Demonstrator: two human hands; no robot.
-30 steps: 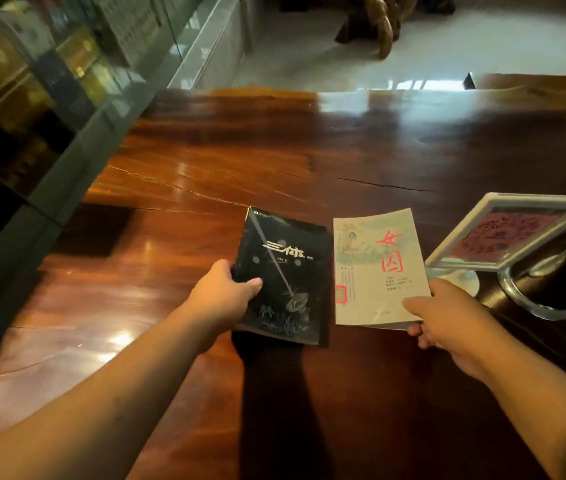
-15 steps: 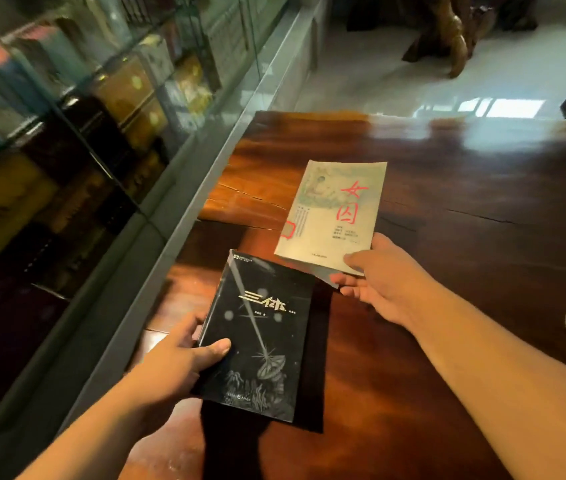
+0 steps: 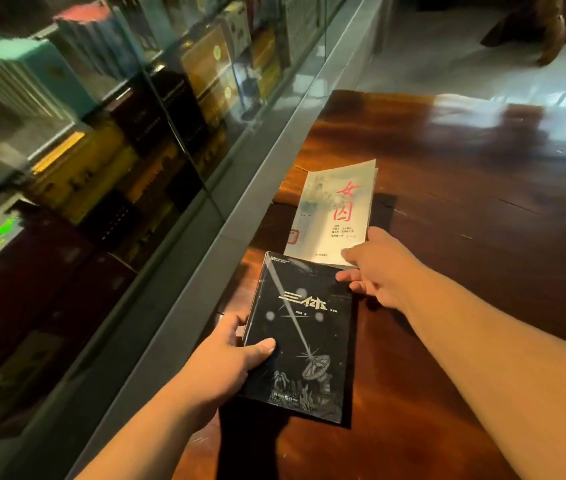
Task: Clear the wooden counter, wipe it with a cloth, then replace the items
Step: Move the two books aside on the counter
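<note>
A black book (image 3: 304, 337) with a white beam and dish on its cover is gripped at its near left edge by my left hand (image 3: 231, 362), thumb on the cover. Just beyond it is a pale book (image 3: 335, 213) with red characters, and my right hand (image 3: 380, 271) holds its near right corner. Both books are low over the left edge of the glossy wooden counter (image 3: 482, 220); I cannot tell whether they touch it. The near edge of the pale book meets the far edge of the black one.
A grey metal ledge (image 3: 226, 237) runs along the counter's left edge, with a glass case (image 3: 101, 133) of stacked books behind it. A pale shiny floor (image 3: 447, 64) lies beyond the counter's far end, where a dark wooden object (image 3: 551, 32) stands.
Both hands have carried the books left, from the counter's middle to its left edge by the glass case. The pale book now sits beyond the black one. The framed stand has left view.
</note>
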